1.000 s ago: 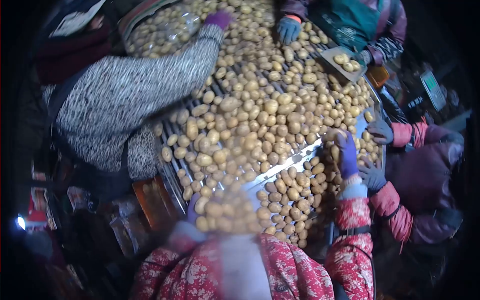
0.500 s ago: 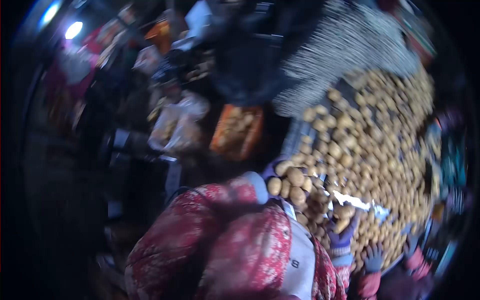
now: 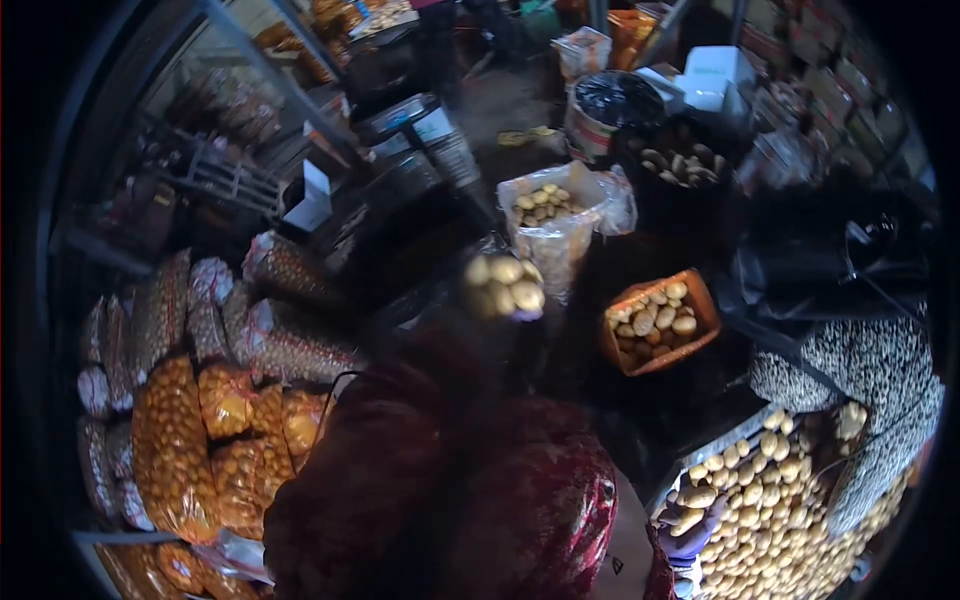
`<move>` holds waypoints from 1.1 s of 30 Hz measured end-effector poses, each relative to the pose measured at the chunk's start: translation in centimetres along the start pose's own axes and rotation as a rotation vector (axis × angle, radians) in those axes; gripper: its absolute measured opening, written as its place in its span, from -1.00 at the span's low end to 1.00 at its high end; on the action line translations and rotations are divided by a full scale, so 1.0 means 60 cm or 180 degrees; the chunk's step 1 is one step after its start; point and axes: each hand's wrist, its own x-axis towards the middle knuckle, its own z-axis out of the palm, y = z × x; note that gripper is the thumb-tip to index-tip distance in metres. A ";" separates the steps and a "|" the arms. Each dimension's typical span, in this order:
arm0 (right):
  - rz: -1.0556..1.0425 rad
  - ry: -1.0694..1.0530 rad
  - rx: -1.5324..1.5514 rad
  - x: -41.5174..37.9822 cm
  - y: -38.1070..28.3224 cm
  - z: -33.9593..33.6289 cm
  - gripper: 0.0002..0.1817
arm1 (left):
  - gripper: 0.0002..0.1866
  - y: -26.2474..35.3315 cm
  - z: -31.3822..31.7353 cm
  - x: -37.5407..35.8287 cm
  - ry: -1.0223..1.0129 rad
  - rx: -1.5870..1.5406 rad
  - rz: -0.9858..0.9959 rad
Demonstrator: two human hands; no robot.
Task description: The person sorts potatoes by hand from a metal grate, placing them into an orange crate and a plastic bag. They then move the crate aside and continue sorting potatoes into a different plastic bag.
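Several potatoes (image 3: 508, 284) are heaped on my left hand (image 3: 527, 314), out in front of my body. Only a bit of its purple glove shows beneath them, and the arm behind is dark. At the lower right, my right hand (image 3: 692, 535), also in a purple glove, is curled around a few potatoes (image 3: 693, 503). It is beside the near edge of a large heap of loose potatoes (image 3: 770, 520).
An orange-rimmed container (image 3: 703, 290) and a plastic-lined box (image 3: 515, 190) hold potatoes. A dark tub of potatoes (image 3: 685, 165) is farther back. Full net sacks (image 3: 175, 450) are stacked at left. A co-worker's grey knitted sleeve (image 3: 880, 440) reaches over the heap.
The view has swung left, away from the heap, bringing the sacks into sight. My left hand has moved from the heap's edge, carrying potatoes. My right hand still holds potatoes.
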 end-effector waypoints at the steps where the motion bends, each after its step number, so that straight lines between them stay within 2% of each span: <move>1: 0.0309 0.0214 0.0207 0.015 -0.001 0.019 -0.37 | -0.58 0.053 -0.042 -0.006 0.0246 -0.0123 0.0339; 4: 0.0320 -0.0558 0.0040 0.075 0.008 0.005 -0.38 | -0.58 0.171 -0.125 -0.039 0.0822 -0.0353 0.1179; 5: 0.0581 -0.0609 0.0108 0.088 0.010 0.018 -0.40 | -0.58 0.194 -0.143 -0.048 0.0946 -0.0362 0.1336; 7: 0.0367 -0.0494 -0.0697 0.107 0.021 0.063 -0.45 | -0.58 0.209 -0.135 -0.057 0.1034 -0.0275 0.1473; 9: 0.0460 -0.0394 -0.0964 0.126 0.023 0.084 -0.48 | -0.58 0.162 -0.098 -0.048 0.0689 0.0014 0.1286; 10: 0.0264 -0.0185 -0.1212 0.124 0.043 0.144 -0.48 | -0.59 0.116 -0.055 -0.048 0.0380 0.0231 0.1111; 12: 0.0208 -0.0304 -0.2090 0.159 0.039 0.128 -0.45 | -0.59 0.037 0.018 -0.055 -0.0275 0.0701 0.0749; 13: 0.0115 -0.0764 -0.2804 0.163 0.047 0.175 -0.43 | -0.59 -0.003 0.055 -0.067 -0.0659 0.0931 0.0572; 14: -0.0055 -0.0868 -0.3630 0.164 0.058 0.218 -0.42 | -0.59 -0.037 0.091 -0.081 -0.1048 0.1146 0.0456; 15: -0.1738 -0.1782 -0.5128 0.194 0.062 0.202 -0.45 | -0.59 -0.066 0.122 -0.095 -0.1429 0.1354 0.0390; 17: -0.0777 -0.1584 -0.5443 0.206 0.097 0.261 -0.60 | -0.59 -0.114 0.155 -0.116 -0.2031 0.1626 0.0381; 19: -0.0539 -0.1685 -0.4742 0.210 0.136 0.287 -0.50 | -0.59 -0.159 0.148 -0.108 -0.2354 0.1777 0.0616; 20: -0.1340 -0.2170 -0.5076 0.223 0.155 0.285 -0.43 | -0.55 -0.169 0.139 -0.097 -0.2533 0.1847 0.0833; 22: -0.0754 -0.1478 -0.4643 0.212 0.154 0.296 -0.43 | -0.50 -0.169 0.117 -0.080 -0.2168 0.0833 0.0218; 24: 0.0166 -0.0471 -0.4515 0.176 0.114 0.330 -0.42 | -0.49 -0.150 0.094 -0.099 -0.0941 -0.1309 -0.1406; 25: 0.0436 -0.0200 -0.4194 0.179 0.094 0.311 -0.44 | -0.51 -0.129 0.070 -0.095 -0.0700 -0.1519 -0.1424; 26: -0.0537 -0.1473 -0.5590 0.196 0.072 0.254 -0.47 | -0.54 -0.103 0.044 -0.085 -0.0627 -0.1451 -0.1221; 27: -0.2244 -0.2338 -0.6683 0.213 0.049 0.197 -0.49 | -0.57 -0.072 0.016 -0.070 -0.0615 -0.1359 -0.0919; 29: -0.1986 -0.2197 -0.5855 0.180 0.058 0.214 -0.52 | -0.62 0.002 -0.040 -0.037 -0.0480 -0.1319 -0.0326; 31: -0.0411 -0.1325 -0.4395 0.170 0.063 0.161 -0.52 | -0.67 0.079 -0.079 -0.009 -0.0253 -0.1336 0.0211; 33: 0.0420 -0.0505 -0.3237 0.160 0.073 0.176 -0.50 | -0.70 0.114 -0.083 0.004 -0.0107 -0.1350 0.0458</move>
